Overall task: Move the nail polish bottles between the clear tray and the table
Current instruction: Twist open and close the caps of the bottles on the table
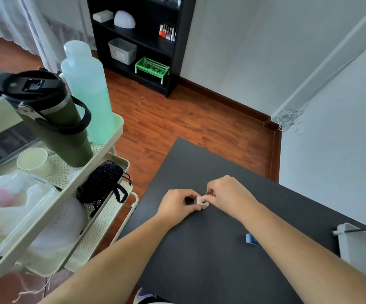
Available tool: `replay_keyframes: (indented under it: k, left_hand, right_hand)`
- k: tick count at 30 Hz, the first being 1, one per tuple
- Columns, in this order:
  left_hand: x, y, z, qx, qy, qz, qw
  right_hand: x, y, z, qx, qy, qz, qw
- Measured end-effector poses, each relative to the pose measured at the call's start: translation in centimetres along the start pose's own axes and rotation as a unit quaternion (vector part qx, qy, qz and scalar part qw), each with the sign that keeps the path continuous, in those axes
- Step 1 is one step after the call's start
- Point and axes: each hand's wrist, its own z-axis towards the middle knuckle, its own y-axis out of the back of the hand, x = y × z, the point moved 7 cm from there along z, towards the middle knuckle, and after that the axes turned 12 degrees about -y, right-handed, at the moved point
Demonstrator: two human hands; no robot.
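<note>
Both my hands meet over the dark grey table [210, 249] and hold a small white block [202, 202] just above its surface. My left hand [177, 205] pinches the block's left side between thumb and fingers. My right hand [226, 194] pinches its top right corner with curled fingers. Several nail polish bottles [167, 32] stand in a row on a shelf of the black bookcase [184, 51] far across the room. No clear tray shows on the table.
A pale green trolley [103, 185] stands left of the table with a dark flask [52, 119], a tall translucent bottle [87, 93], a cup [34, 161] and a black pouch [99, 183]. A small blue item [251, 239] lies on the table; a white object [357, 244] sits at its right edge.
</note>
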Motion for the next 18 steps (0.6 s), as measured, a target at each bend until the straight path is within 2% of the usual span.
replay_keyframes:
  k: [3,5,7,10,14,18]
  left_hand:
    - [-0.12,0.03,0.01,-0.002,-0.008,0.001,1.000]
    - [-0.12,0.10,0.01,-0.006,-0.007,0.007,1.000]
    - [-0.11,0.07,-0.05,-0.006,-0.006,0.008,1.000]
    - [-0.16,0.01,-0.13,-0.006,-0.010,0.002,1.000]
    - [-0.18,0.07,-0.12,-0.015,-0.014,0.001,1.000]
    - [0.04,0.04,-0.14,-0.012,-0.005,0.004,1.000]
  right_hand:
    - [-0.02,0.10,-0.26,0.016,0.004,0.047,0.999]
    - [0.53,0.08,-0.34,0.010,0.032,0.021,0.999]
    - [0.71,0.01,-0.30,-0.013,0.021,-0.002,1.000]
    - [0.36,-0.03,-0.51,-0.029,-0.015,0.010,0.999]
    - [0.46,-0.49,-0.93,-0.008,0.038,0.030,0.999]
    - [0.07,-0.78,-0.67,-0.031,0.017,0.014,0.999]
